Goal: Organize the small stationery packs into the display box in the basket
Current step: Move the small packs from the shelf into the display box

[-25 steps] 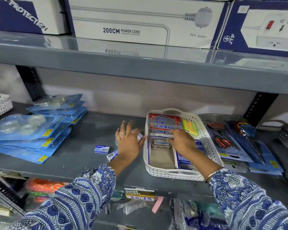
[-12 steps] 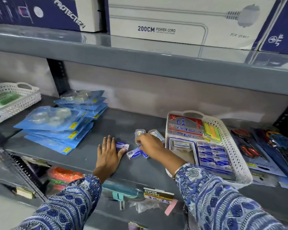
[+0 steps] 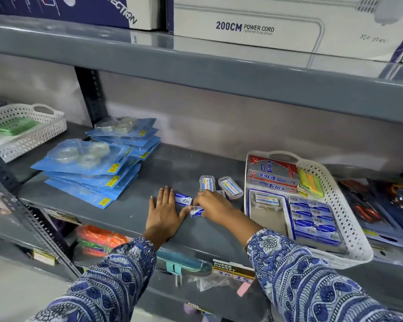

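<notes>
A white perforated basket point(image 3: 349, 219) stands on the grey shelf at the right. Inside it lies a display box point(image 3: 268, 219) with one clear pack at its top and blue packs point(image 3: 312, 219) in rows beside it. Loose on the shelf left of the basket are two clear plastic packs point(image 3: 207, 183), point(image 3: 230, 188) and a small blue-and-white pack point(image 3: 183, 198). My left hand point(image 3: 164, 212) lies flat on the shelf, fingers spread, beside that pack. My right hand point(image 3: 213, 205) pinches another small blue-and-white pack point(image 3: 196, 211) on the shelf.
Stacks of blue tape blister packs point(image 3: 91, 168) lie on the left of the shelf, with another white basket point(image 3: 26, 133) at the far left. Scissors packs point(image 3: 382, 205) lie right of the basket. Red-and-silver Softek boxes point(image 3: 272, 173) and sticky notes point(image 3: 311, 182) fill the basket's back.
My right hand left the basket and came to the loose packs on the shelf, closing on one. My left hand slid left and flattened. The view shifted left.
</notes>
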Demonstrator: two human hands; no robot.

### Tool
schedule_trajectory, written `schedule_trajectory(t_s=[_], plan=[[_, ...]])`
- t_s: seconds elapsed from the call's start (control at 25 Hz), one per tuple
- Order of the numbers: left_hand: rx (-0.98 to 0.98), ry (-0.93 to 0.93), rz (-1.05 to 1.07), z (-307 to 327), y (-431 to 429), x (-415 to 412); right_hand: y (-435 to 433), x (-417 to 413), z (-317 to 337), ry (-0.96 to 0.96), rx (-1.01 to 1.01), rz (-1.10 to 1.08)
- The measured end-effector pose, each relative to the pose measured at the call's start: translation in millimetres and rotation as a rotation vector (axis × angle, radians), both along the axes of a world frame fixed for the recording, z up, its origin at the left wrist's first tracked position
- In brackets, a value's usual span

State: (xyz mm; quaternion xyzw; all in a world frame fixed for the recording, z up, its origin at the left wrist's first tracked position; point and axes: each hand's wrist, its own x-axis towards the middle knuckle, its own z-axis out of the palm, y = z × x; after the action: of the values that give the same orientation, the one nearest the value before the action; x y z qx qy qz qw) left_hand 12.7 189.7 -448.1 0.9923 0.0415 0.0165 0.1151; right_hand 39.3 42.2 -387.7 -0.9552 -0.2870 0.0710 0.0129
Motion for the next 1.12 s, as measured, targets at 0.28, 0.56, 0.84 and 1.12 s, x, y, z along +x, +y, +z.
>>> schedule_trajectory(t_s=[0.28,0.56,0.84,1.12], plan=[[0.024,0.007,0.005,-3,1,1,-11,-2,10,-0.064,0.090,-0.082],[0.038,-0.027,-0.003,-3,2,-1,-46,-20,58,-0.122,0.257,-0.219],[-0.044,-0.119,0.008,-4,2,-2,-147,-53,86,-0.190,0.281,-0.432],[-0.002,-0.143,0.017,1,0,4,-231,-74,84,-0.188,0.215,-0.596]])
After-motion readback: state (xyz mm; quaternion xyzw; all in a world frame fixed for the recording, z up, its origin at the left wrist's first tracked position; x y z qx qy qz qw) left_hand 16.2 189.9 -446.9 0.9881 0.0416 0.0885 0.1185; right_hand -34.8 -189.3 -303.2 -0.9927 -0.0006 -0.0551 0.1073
